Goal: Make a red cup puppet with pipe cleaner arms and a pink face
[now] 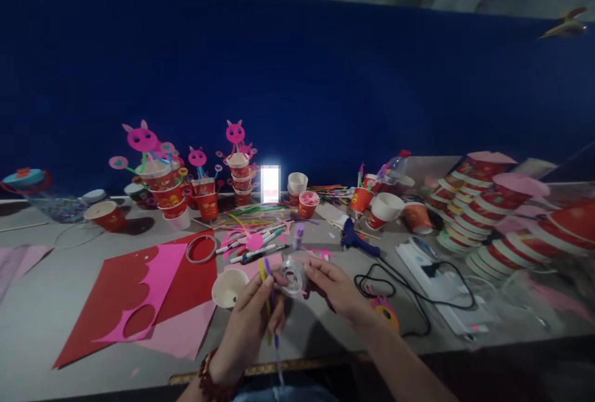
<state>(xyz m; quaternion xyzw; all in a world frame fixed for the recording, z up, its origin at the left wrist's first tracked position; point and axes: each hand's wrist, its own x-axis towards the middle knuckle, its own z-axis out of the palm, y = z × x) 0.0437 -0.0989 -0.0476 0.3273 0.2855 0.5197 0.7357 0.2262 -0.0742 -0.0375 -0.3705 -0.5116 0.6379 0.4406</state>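
My left hand (pixel 253 312) is closed around a yellow and a purple stick that look like pipe cleaners (pixel 262 270), their ends showing above and below the fingers. My right hand (pixel 335 285) pinches a roll of clear tape (pixel 292 277) at its right side, right beside the left fingertips. A whitish strand hangs below the left hand; what it is I cannot tell. Just left of the hands stands a white paper cup (pixel 230 288), its open top facing up. A purple glue stick (pixel 299 236) stands behind the tape roll.
Red and pink paper sheets (pixel 88 297) lie to the left. Several decorated cup figures (pixel 170 197) stand at the back. Markers (pixel 260 253) lie mid-table. A blue glue gun (pixel 357 238), its black cable and a power strip (pixel 441 290) lie to the right, before leaning cup stacks (pixel 483 210).
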